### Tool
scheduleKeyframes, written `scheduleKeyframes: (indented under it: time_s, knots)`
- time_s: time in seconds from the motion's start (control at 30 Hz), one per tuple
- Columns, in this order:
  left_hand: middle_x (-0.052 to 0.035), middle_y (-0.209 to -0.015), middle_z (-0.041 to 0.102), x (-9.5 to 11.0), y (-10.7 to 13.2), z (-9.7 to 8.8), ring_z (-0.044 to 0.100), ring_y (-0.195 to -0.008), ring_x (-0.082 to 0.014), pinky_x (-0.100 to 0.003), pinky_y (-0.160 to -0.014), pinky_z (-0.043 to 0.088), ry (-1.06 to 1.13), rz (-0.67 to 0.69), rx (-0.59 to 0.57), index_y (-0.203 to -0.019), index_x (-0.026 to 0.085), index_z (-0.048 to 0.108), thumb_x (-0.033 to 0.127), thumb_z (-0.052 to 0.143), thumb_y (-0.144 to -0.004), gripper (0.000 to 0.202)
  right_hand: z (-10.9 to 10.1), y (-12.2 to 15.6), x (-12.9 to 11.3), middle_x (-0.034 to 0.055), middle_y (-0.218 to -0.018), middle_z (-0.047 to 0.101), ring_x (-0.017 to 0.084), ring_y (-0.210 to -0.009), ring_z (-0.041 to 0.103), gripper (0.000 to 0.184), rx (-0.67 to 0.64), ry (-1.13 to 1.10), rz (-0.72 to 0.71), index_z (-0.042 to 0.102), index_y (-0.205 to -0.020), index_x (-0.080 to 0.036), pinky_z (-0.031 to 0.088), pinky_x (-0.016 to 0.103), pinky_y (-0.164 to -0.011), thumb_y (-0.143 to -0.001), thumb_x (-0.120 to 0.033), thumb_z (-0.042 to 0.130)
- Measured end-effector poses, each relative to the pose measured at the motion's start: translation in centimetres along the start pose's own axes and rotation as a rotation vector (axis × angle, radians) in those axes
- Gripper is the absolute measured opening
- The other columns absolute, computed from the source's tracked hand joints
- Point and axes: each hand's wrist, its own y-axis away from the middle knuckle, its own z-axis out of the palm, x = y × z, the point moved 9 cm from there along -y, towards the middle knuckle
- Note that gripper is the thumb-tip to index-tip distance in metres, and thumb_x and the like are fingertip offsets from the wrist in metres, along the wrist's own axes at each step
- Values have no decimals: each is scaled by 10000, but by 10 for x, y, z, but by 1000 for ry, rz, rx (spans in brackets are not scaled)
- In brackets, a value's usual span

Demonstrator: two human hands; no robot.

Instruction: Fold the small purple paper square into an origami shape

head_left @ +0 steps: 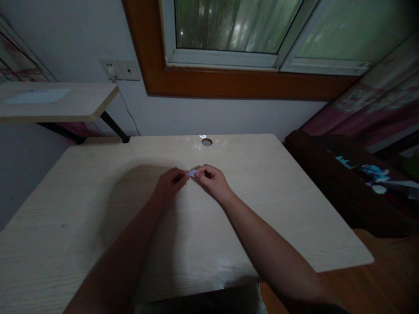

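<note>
Both my hands meet over the middle of a pale wooden desk. My left hand and my right hand pinch a small pale piece of paper between their fingertips, one from each side. The fingers of both hands are curled and closed on it. The paper is tiny and mostly hidden by the fingers, held just above the desk top.
A round cable hole sits near the desk's far edge. A raised shelf stands at the far left, with wall sockets behind it. A window is above. A dark wooden bed frame lies to the right.
</note>
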Motion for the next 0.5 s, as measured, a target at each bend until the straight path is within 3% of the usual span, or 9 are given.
scheduleKeyframes:
  time_s: [0.27, 0.5]
  knots:
    - [-18, -739, 666, 8, 2, 8, 598, -688, -151, -256, -649, 441, -178, 90, -64, -807, 195, 667, 355, 581, -888, 199, 11, 5, -27, 28, -806, 619, 142, -712, 540, 183, -94, 202, -178, 713, -882, -207, 420, 267, -657, -875, -373, 636]
    - [-16, -735, 668, 15, 3, 11, 595, -698, -152, -264, -668, 431, -188, 122, -100, -754, 197, 659, 308, 549, -891, 208, 12, 5, -29, 19, -761, 621, 139, -685, 540, 130, -110, 221, -180, 701, -808, -200, 411, 263, -634, -852, -303, 635]
